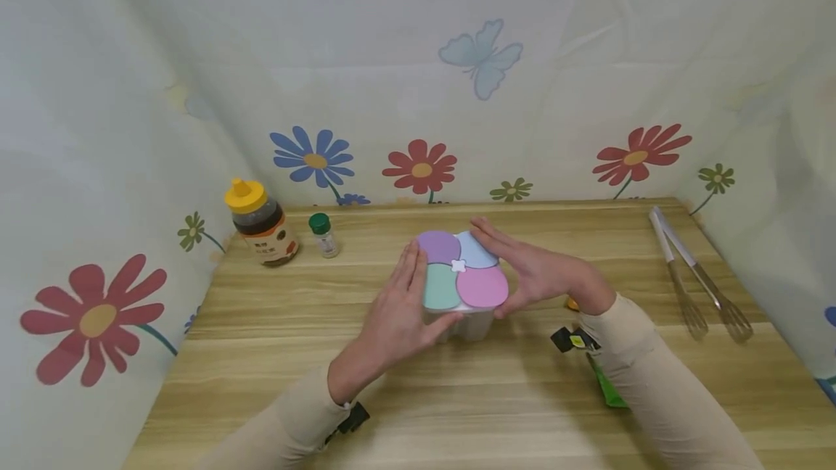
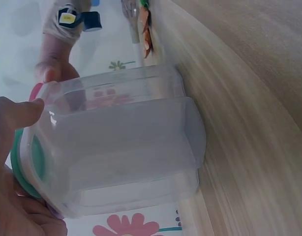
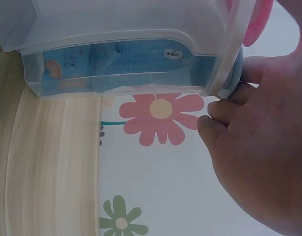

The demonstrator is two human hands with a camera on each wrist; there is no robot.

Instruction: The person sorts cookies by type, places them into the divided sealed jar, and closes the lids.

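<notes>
A clear plastic storage container (image 2: pixel 126 142) stands on the table in front of me, its lid made of purple, blue, green and pink petal flaps (image 1: pixel 482 287) around a white centre. My left hand (image 1: pixel 400 310) grips the lid's left side, its thumb at the near rim. On the other side, my right hand (image 1: pixel 538 270) holds the lid with fingers at the far blue petal and thumb by the pink one. Through the wall in the right wrist view, a blue packet (image 3: pixel 116 61) shows inside one compartment; the near compartments look see-through in the left wrist view.
A brown bottle with a yellow cap (image 1: pixel 264 227) and a small green-capped shaker (image 1: pixel 324 236) stand at the back left. Two whisk-ended metal tools (image 1: pixel 702 274) lie at the right. A green packet (image 1: pixel 609 386) is partly hidden under my right forearm. Flowered cloth (image 1: pixel 418 93) hangs behind.
</notes>
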